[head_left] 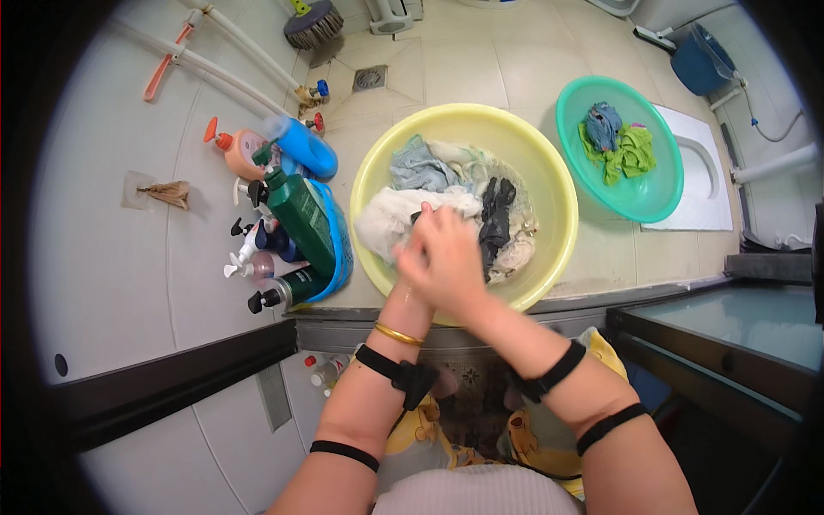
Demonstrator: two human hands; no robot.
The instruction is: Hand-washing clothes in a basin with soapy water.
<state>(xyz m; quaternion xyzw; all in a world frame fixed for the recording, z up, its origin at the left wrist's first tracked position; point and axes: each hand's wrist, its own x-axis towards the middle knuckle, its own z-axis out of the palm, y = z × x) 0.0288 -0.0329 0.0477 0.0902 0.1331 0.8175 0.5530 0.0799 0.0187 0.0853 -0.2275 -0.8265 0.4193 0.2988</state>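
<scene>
Both my hands are pressed together over the near left part of a large yellow basin (562, 245). My right hand (455, 262) is closed across my left hand (412, 268), slightly blurred. The left fingers are mostly hidden beneath it. A small dark bit shows by the fingertips; whether it is held cloth I cannot make out. Right behind the hands lies a bunched white cloth (382, 221). Wet in the basin are also a grey-blue cloth (421, 167), a twisted black cloth (496, 219) and a cream cloth (515, 255), with sudsy water around them.
To the right, a green basin (669, 193) holds blue and lime cloths, beside a white squat toilet (717, 202). A blue basket (345, 257) of several pump bottles stands left, near a blue bottle (309, 150). A raised sill (566, 311) runs along the near side.
</scene>
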